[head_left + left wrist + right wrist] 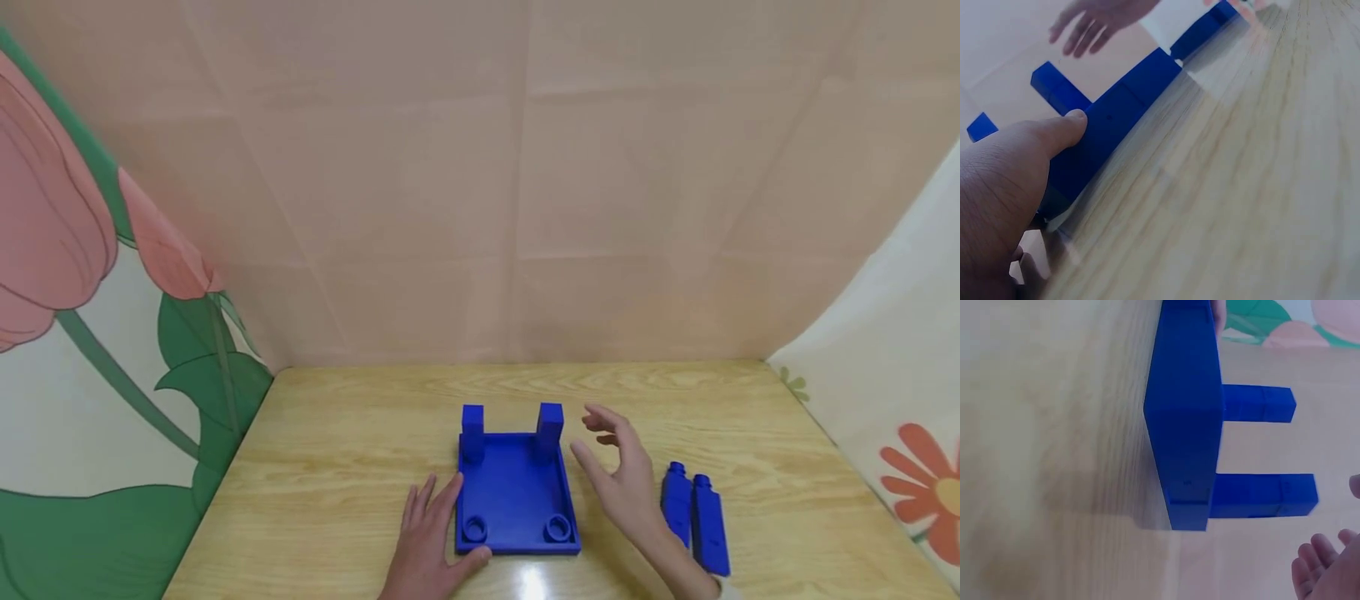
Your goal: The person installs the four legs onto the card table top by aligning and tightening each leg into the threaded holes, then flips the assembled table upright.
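A blue square base [513,500] with a low raised rim lies on the wooden table. Two blue legs [472,433] stand upright at its far corners, and two round sockets [557,527] show at its near corners. My left hand [427,542] grips the base's near left corner, thumb along the front wall and index finger at the left side. My right hand [622,483] hovers right of the base near the far right leg [550,429], fingers loosely bent and holding nothing. In the right wrist view, the fingers [1316,562] are apart from the legs.
Two loose blue legs [677,504] with round knobbed ends lie side by side on the table [337,450], right of my right forearm. A plain pinkish cloth [517,183] hangs behind the table, with flower-printed cloth [922,475] at the sides.
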`<state>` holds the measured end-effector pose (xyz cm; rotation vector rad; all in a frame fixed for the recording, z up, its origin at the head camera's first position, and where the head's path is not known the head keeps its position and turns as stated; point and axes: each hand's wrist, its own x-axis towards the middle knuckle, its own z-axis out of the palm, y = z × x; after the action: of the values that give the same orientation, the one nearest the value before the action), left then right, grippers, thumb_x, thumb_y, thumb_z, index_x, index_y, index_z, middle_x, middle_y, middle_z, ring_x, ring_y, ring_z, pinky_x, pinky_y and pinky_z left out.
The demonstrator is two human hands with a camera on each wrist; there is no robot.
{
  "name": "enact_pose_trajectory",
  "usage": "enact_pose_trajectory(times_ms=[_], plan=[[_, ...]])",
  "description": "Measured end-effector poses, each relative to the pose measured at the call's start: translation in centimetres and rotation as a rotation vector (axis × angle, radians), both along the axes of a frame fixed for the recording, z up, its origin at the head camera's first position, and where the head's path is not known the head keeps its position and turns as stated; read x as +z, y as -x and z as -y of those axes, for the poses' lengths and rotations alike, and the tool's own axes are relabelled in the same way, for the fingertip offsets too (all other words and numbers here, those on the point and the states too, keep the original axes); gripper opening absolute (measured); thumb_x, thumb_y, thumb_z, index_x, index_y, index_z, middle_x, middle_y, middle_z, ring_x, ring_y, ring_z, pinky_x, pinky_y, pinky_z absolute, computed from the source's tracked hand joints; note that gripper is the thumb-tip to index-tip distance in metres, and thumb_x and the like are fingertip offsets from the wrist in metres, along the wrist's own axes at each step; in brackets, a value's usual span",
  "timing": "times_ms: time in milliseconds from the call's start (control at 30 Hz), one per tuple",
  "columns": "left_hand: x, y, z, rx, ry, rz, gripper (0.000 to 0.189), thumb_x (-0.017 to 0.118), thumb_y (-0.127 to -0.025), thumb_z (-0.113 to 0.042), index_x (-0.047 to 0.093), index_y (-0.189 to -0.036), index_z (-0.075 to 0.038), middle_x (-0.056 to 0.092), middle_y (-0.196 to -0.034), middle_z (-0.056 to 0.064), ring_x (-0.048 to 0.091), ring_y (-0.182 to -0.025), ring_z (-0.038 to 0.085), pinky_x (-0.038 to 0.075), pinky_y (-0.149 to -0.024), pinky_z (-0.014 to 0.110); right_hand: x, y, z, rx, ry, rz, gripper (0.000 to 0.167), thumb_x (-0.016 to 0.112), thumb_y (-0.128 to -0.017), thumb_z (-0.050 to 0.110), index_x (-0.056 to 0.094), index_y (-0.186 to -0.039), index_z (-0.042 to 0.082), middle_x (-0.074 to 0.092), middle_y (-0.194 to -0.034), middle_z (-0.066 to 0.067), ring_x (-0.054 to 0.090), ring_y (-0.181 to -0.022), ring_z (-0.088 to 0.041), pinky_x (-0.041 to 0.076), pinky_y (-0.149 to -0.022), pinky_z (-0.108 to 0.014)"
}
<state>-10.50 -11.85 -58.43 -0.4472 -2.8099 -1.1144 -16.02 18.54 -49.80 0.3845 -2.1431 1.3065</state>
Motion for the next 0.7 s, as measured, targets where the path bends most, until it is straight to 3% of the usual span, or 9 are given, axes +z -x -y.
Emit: enact_pose_trajectory(times_ms=[100,200,367,600,700], plan=[[0.1,0.0,0.1,0.004,-0.005,0.03,0.105,0.073,-0.092,-0.078,0.042,-0.172,-0.017,0.051,-0.171,0.009,0.03,-0.164,0.047,0.013,-0.134,0.068,0.4,-1.5,-1.1,-0.022,-0.012,0.0,0.064,0.083,-0.089,-0.014,0.065,-0.148,0.005,0.073,-0.124,-0.012,0.063,-0.117,-0.009,0.048,-0.098,-0.013],[-0.1,0.1,0.1,0.004,-0.001,0.015,0.105,0.073,-0.092,-0.078,0.042,-0.172,-0.017,0.052,-0.17,0.009,0.031,-0.163,0.048,0.015,-0.133,0.071,0.7,-3.0,-2.2,-0.067,-0.033,0.012,0.066,0.084,-0.087,-0.016,0.065,-0.147,0.003,0.073,-0.123,-0.013,0.062,-0.117,-0.003,0.046,-0.1,-0.011],[-0.1,0.1,0.1,0.006,0.015,0.032,0.105,0.072,-0.093,-0.079,0.04,-0.173,-0.018,0.05,-0.171,0.01,0.03,-0.164,0.049,0.016,-0.132,0.074,0.8,-5.3,-3.9,-0.172,-0.054,0.108,0.066,0.086,-0.087,-0.012,0.062,-0.148,0.001,0.073,-0.123,-0.009,0.056,-0.119,0.006,0.041,-0.103,-0.008],[0.2,0.1,0.0,0.006,0.008,0.057,0.107,0.073,-0.091,-0.079,0.04,-0.173,-0.018,0.05,-0.172,0.011,0.03,-0.164,0.05,0.016,-0.132,0.075,0.0,-7.0,-6.2,-0.326,-0.016,0.157,0.075,0.092,-0.079,-0.011,0.064,-0.147,0.003,0.067,-0.119,0.026,0.055,-0.114,0.011,0.036,-0.101,-0.005],[0.1,0.2,0.0,0.006,0.004,0.059,0.107,0.073,-0.091,-0.079,0.041,-0.173,-0.018,0.05,-0.171,0.01,0.03,-0.164,0.049,0.016,-0.132,0.075,-0.5,-7.4,-6.9,-0.378,-0.004,0.19,0.077,0.094,-0.078,-0.009,0.064,-0.148,0.004,0.064,-0.116,0.032,0.055,-0.112,0.012,0.036,-0.098,-0.005]])
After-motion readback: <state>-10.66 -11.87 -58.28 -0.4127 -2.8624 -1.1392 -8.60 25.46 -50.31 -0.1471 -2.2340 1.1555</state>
